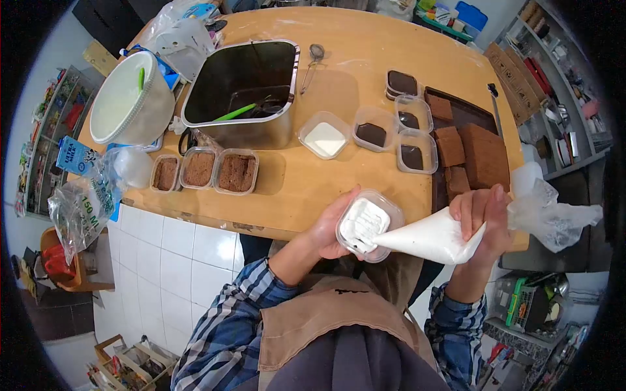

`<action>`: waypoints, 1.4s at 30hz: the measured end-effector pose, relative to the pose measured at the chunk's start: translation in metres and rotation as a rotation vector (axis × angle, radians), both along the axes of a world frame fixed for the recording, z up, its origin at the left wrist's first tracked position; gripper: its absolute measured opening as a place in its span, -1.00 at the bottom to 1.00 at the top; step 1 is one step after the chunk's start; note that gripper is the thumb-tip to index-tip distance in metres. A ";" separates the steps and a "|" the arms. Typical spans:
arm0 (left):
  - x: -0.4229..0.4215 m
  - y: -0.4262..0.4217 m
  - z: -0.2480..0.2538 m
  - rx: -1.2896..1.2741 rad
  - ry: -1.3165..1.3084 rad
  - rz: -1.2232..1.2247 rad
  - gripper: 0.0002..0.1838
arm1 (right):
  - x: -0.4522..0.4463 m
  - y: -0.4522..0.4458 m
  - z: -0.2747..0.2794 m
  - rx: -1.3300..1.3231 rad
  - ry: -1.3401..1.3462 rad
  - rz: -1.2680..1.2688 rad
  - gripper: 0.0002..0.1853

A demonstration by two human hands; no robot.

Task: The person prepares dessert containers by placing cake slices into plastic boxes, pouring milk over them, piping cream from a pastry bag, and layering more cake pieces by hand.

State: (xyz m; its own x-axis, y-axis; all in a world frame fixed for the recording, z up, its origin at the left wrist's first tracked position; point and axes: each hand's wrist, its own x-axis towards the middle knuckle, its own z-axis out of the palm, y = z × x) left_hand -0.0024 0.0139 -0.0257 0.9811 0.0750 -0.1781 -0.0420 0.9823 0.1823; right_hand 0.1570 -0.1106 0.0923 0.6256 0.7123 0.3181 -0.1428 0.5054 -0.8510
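Observation:
My left hand [331,227] holds a clear square container [390,210] close to the table's front edge. White cream [364,223] covers most of what shows inside it. My right hand [482,225] is wrapped round a piping bag [424,240] full of white cream, its tip at the cream in the container. Beyond them on the table stand a container with white cream [325,139] and several with a dark filling, one of them here [372,134]. To the right, blocks of brown cake [482,156] lie on a dark tray [473,116].
A large metal tub [277,127] with dark sauce and a green-handled tool stands at the back left, beside a white bucket [107,117]. Three containers of brown cake [236,172] sit near the front edge. A small strainer [315,53] lies behind.

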 end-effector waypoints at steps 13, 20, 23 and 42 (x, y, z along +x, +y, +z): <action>-0.003 -0.001 0.000 0.106 0.067 -0.190 -0.22 | -0.026 -0.010 0.023 -0.361 -0.582 -0.010 -0.56; -0.004 -0.001 0.006 0.113 0.091 -0.190 -0.19 | -0.028 -0.009 0.020 -0.295 -0.727 -0.014 -0.63; -0.004 -0.002 0.010 0.097 0.086 -0.195 -0.17 | -0.037 -0.002 0.018 -0.255 -0.767 -0.088 -0.56; -0.002 -0.004 0.009 0.141 0.123 -0.194 -0.12 | -0.037 -0.004 0.022 -0.316 -0.900 -0.115 -0.60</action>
State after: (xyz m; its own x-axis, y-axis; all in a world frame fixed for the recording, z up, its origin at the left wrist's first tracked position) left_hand -0.0045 0.0103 -0.0171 0.9513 -0.0800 -0.2976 0.1755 0.9345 0.3096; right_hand 0.1201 -0.1145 0.1141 0.3121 0.7969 0.5172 0.6664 0.2044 -0.7170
